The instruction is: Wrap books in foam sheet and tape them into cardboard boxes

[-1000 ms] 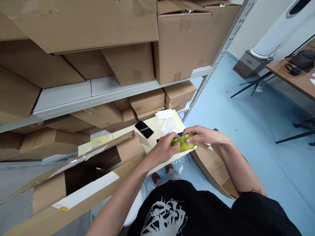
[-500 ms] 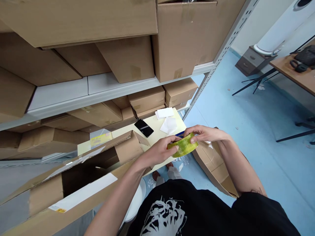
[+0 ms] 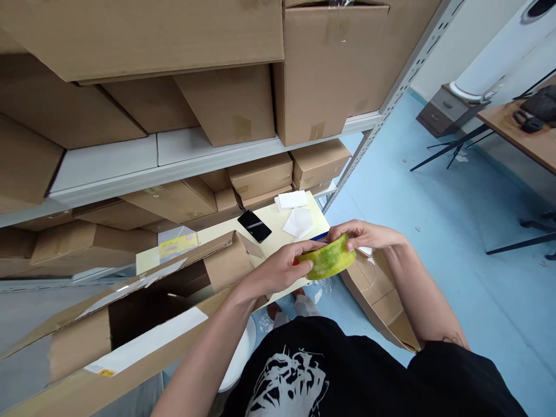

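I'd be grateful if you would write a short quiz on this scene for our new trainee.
1. Which is nearer to the open cardboard box: the left hand or the right hand?
2. True or false: the yellow-green tape roll is resting on the cream board.
3. Fill in the blank: the floor is painted ____.

Key:
1. The left hand.
2. False: both hands are holding it up.
3. Blue.
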### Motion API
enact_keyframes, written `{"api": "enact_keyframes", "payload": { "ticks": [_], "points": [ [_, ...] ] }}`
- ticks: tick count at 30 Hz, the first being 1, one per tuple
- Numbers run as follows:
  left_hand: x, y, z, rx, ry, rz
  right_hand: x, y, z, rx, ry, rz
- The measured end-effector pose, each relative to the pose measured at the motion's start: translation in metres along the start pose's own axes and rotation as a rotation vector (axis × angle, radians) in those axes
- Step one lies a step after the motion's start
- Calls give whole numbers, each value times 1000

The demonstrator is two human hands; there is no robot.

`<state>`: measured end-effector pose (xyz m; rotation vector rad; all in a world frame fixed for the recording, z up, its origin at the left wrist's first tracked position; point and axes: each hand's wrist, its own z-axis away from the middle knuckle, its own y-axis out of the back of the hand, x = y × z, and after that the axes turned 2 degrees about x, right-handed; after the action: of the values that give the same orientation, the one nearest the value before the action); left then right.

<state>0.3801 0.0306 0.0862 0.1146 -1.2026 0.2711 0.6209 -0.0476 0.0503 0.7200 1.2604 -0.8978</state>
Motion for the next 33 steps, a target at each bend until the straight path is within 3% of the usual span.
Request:
{"api": "enact_keyframes", "payload": {
  "ticks": [5,18,22,29,33],
  "points": [
    [-2,2,0,-13,-33,17,0,1,0,-6,16,-48],
    [2,-12,-2,151,-118,-79,0,-6,3,56,55,-69],
    [9,-15,-1,359,-241,-247,-4,-19,3,209,47,-113],
    [-1,-26,7,853,-562,-1000,-16,-51,6,477,14,-45],
    [-9,-35,13,922,-772,-1145,-23,-64,9,550,5,-27]
  ]
}}
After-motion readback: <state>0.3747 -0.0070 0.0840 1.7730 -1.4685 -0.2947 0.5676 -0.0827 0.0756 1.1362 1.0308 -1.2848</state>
